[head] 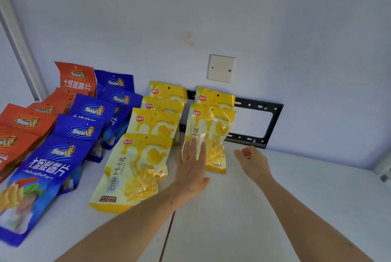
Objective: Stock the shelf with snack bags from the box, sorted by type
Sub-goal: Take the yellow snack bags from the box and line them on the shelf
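Bags on shelf [254, 198]: six yellow bags [208, 134], five blue bags [50, 166].

Hidden and cut-off parts of the shelf scene
Orange bags [14, 132] cut off at left edge; rear yellow bags [167, 92] mostly overlapped; black bracket [260, 122] partly behind bags; small print unreadable.

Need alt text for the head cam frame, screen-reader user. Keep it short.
A person's left hand, fingers straight, presses on the front yellow cheese-stick snack bag standing in a short row on a white shelf, while the right hand hovers loosely curled and empty beside it. To the left stand rows of more yellow bags, blue chip bags and orange chip bags.
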A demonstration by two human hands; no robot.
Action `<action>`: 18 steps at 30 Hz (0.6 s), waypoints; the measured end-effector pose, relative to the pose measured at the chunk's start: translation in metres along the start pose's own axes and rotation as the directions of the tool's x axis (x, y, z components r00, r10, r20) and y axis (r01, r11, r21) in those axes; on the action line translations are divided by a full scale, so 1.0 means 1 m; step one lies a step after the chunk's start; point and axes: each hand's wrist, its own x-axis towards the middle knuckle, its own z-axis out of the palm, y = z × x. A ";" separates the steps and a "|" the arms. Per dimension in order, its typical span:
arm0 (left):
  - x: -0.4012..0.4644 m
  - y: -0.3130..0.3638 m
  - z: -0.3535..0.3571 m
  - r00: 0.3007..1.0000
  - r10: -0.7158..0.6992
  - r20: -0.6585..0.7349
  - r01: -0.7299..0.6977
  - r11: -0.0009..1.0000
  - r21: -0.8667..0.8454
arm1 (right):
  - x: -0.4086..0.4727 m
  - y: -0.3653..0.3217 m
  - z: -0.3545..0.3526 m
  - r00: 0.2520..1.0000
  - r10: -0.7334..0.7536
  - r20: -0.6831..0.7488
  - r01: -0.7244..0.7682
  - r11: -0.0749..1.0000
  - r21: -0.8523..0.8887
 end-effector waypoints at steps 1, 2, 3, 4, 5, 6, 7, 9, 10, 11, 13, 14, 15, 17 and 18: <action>-0.005 0.000 -0.003 1.000 0.017 0.013 -0.017 1.000 0.009 | -0.009 0.003 -0.003 1.000 -0.001 -0.014 0.000 1.000 -0.023; -0.010 0.001 -0.005 0.999 0.033 0.026 -0.033 0.999 0.012 | -0.019 0.006 -0.007 1.000 0.001 -0.029 -0.002 0.999 -0.036; -0.015 0.001 -0.008 0.998 0.050 0.034 -0.051 0.999 0.015 | -0.030 0.008 -0.011 0.999 0.007 -0.044 -0.009 0.999 -0.046; -0.020 0.001 -0.012 0.997 0.072 0.036 -0.073 0.997 0.020 | -0.042 0.010 -0.015 0.998 0.011 -0.061 -0.015 0.998 -0.057; -0.027 0.001 -0.014 0.994 0.099 0.036 -0.100 0.995 0.027 | -0.055 0.011 -0.018 0.997 0.017 -0.077 -0.022 0.998 -0.065; -0.034 0.001 -0.017 0.991 0.130 0.037 -0.131 0.991 0.030 | -0.069 0.012 -0.022 0.995 0.028 -0.094 -0.034 0.997 -0.065; -0.042 0.001 -0.018 0.986 0.162 0.039 -0.163 0.986 0.028 | -0.083 0.013 -0.025 0.993 0.040 -0.111 -0.047 0.997 -0.061; -0.060 0.003 -0.019 0.973 0.226 0.046 -0.226 0.974 0.012 | -0.114 0.018 -0.030 0.987 0.061 -0.150 -0.069 0.996 -0.053; -0.070 0.004 -0.020 0.965 0.258 0.049 -0.258 0.966 0.002 | -0.130 0.020 -0.031 0.983 0.068 -0.173 -0.077 0.996 -0.048; -0.079 0.007 -0.020 0.955 0.292 0.052 -0.292 0.956 -0.007 | -0.147 0.022 -0.033 0.977 0.077 -0.198 -0.087 0.995 -0.043; -0.099 0.016 -0.019 0.930 0.362 0.057 -0.361 0.932 -0.029 | -0.181 0.028 -0.039 0.965 0.098 -0.244 -0.111 0.993 -0.040; -0.110 0.022 -0.017 0.917 0.395 0.057 -0.394 0.918 -0.039 | -0.198 0.033 -0.042 0.959 0.103 -0.266 -0.118 0.992 -0.043; -0.121 0.029 -0.016 0.902 0.429 0.056 -0.427 0.903 -0.048 | -0.215 0.037 -0.046 0.952 0.103 -0.289 -0.122 0.991 -0.049; -0.142 0.046 -0.013 0.860 0.508 0.052 -0.505 0.861 -0.064 | -0.248 0.046 -0.056 0.935 0.119 -0.335 -0.147 0.987 -0.060; -0.153 0.055 -0.012 0.833 0.552 0.046 -0.549 0.833 -0.070 | -0.265 0.053 -0.062 0.925 0.134 -0.354 -0.167 0.984 -0.065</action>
